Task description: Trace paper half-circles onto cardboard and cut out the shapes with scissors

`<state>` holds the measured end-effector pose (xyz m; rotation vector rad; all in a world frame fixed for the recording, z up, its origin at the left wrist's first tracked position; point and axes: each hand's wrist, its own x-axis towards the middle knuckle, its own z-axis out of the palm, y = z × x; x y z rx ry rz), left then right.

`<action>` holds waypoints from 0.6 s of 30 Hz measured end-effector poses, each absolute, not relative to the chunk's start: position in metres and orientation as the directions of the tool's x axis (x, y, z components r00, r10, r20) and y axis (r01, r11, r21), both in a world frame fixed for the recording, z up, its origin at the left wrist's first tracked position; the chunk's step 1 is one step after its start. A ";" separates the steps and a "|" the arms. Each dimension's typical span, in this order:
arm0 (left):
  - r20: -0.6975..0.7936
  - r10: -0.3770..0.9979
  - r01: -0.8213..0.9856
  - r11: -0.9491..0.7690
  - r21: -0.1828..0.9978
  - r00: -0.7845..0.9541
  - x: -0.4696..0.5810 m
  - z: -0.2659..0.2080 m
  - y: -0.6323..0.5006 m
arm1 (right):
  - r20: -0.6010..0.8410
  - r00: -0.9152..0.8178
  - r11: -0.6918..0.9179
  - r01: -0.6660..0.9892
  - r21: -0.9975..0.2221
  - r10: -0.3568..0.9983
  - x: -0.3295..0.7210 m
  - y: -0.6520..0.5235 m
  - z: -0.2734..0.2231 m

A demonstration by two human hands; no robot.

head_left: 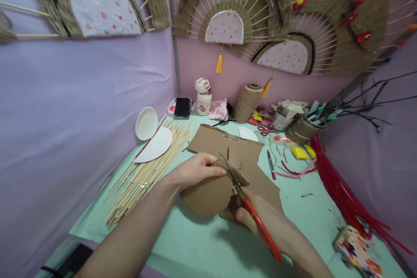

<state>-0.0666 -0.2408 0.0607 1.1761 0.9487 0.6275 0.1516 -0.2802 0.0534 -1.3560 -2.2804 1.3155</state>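
My left hand [200, 168] grips a brown cardboard piece [206, 197] with a rounded lower edge, the thumb lying on top. My right hand [260, 213] is closed round a pair of scissors [259, 221] with red-orange handles. Their metal blades point up and away, across the piece's right edge, where a narrow strip of cardboard [240, 176] stands off beside the blades. Part of the handles and several right fingers are hidden. Beneath both hands a larger cut cardboard sheet [216, 139] lies on the pale green tabletop [185, 243].
Thin wooden sticks [146, 186] and a white paper half-disc [156, 145] lie at left. Behind stand a white bottle [203, 100], a twine spool [248, 103] and a pen holder [302, 130]. A marker [271, 165] and red pipe cleaners [339, 191] lie at right.
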 end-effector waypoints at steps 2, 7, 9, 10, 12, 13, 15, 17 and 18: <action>-0.277 0.822 0.045 0.294 0.955 0.498 -0.067 0.059 -0.240 | -0.299 -0.538 0.165 0.652 -0.740 0.788 0.149 -0.280 0.057; -0.300 0.823 0.053 0.314 0.948 0.482 -0.070 0.061 -0.240 | -0.230 -0.545 0.213 0.630 -0.747 0.806 0.148 -0.279 0.054; -0.307 0.827 0.066 0.315 0.947 0.471 -0.071 0.063 -0.241 | -0.230 -0.525 0.214 0.653 -0.727 0.819 0.149 -0.279 0.051; -0.308 0.829 0.074 0.310 0.948 0.468 -0.072 0.064 -0.241 | -0.235 -0.517 0.213 0.665 -0.716 0.823 0.149 -0.279 0.050; -0.308 0.831 0.090 0.302 0.949 0.464 -0.073 0.066 -0.241 | -0.239 -0.510 0.214 0.677 -0.705 0.826 0.148 -0.278 0.050; -0.309 0.830 0.099 0.299 0.949 0.465 -0.074 0.066 -0.242 | -0.243 -0.506 0.212 0.683 -0.699 0.827 0.147 -0.278 0.050; -0.314 0.829 0.111 0.298 0.948 0.463 -0.075 0.067 -0.241 | -0.271 -0.487 0.197 0.711 -0.675 0.830 0.147 -0.277 0.051; -0.318 0.829 0.123 0.295 0.947 0.460 -0.075 0.066 -0.241 | -0.306 -0.446 0.168 0.753 -0.636 0.841 0.146 -0.277 0.051; -0.319 0.828 0.129 0.293 0.947 0.461 -0.075 0.066 -0.241 | -0.317 -0.424 0.155 0.771 -0.617 0.849 0.147 -0.277 0.050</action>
